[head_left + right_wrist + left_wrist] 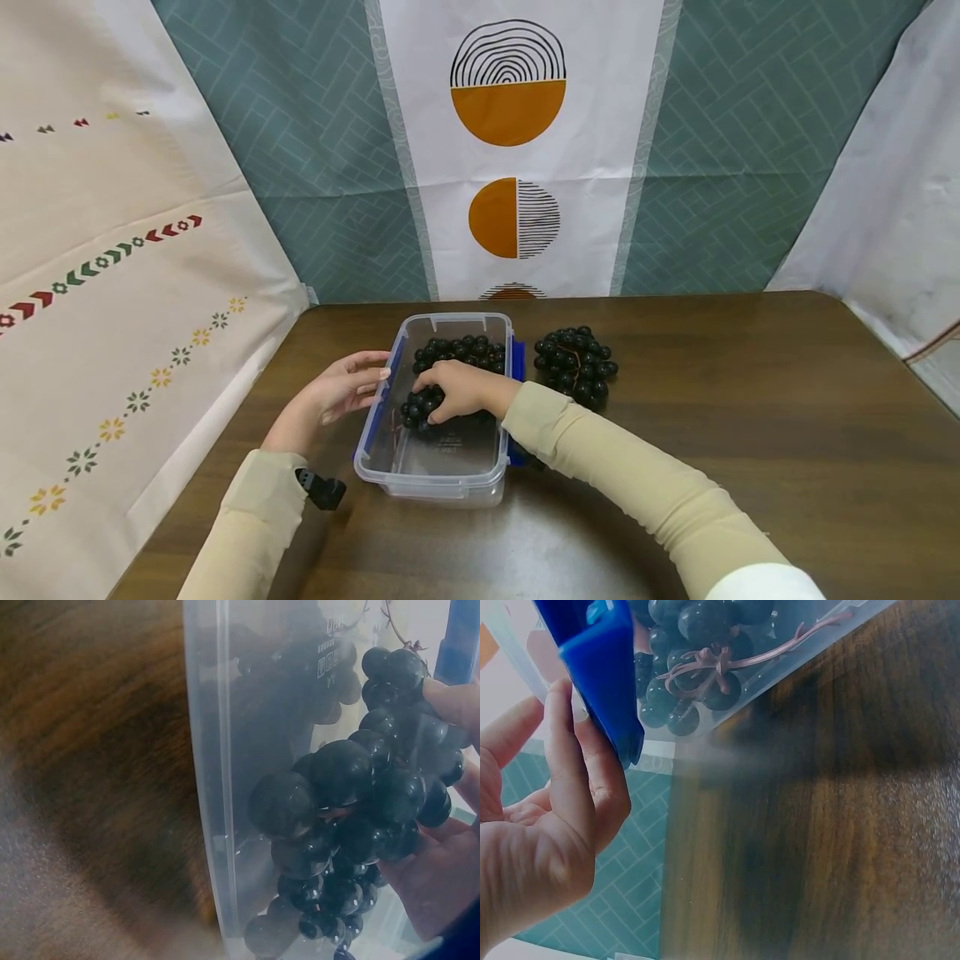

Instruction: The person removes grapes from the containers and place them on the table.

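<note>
R grip curled round grapes in box; L grip, fingers loosely extended, touches its L rim; box nr desk back edge.

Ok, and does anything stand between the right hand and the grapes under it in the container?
Nothing visible does. The right hand reaches through the open top of the clear container and grips the bunch of black grapes directly. The left hand is at the container's left side, out of that path.
</note>
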Motion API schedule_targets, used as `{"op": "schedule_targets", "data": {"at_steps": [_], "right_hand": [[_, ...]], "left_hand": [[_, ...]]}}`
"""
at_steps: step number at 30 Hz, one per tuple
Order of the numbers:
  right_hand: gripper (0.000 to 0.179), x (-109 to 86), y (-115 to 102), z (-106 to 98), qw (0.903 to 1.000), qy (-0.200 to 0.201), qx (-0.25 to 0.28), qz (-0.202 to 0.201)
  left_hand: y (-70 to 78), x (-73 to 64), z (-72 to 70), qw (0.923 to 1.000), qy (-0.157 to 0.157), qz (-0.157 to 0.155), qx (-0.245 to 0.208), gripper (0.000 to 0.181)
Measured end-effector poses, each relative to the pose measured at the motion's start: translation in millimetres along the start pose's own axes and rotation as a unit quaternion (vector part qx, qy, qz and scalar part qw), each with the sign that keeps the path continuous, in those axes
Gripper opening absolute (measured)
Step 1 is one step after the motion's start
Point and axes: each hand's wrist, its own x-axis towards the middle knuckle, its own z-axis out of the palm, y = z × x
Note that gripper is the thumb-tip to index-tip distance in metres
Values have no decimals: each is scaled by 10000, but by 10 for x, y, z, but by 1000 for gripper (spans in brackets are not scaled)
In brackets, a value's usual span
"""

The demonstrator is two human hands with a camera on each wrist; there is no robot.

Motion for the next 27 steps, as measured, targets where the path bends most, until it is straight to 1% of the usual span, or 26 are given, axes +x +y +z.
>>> {"op": "schedule_targets", "data": {"at_steps": [7,11,21,27], "right_hand": [[46,-11,-13,-17,10000,24,61,70],[45,-9,-35,-26,10000,19,20,45],[41,-5,-54,-36,9999,69,90,-63],[39,-30,-45,-44,9997,131,137,-180]], "left_hand": [[4,3,10,10000,38,20,20,59],[0,-5,2,10000,50,9,-7,59],[-28,-23,-12,10000,73,48,2,60],[-3,-19,5,10000,92,-5,-22,59]]}}
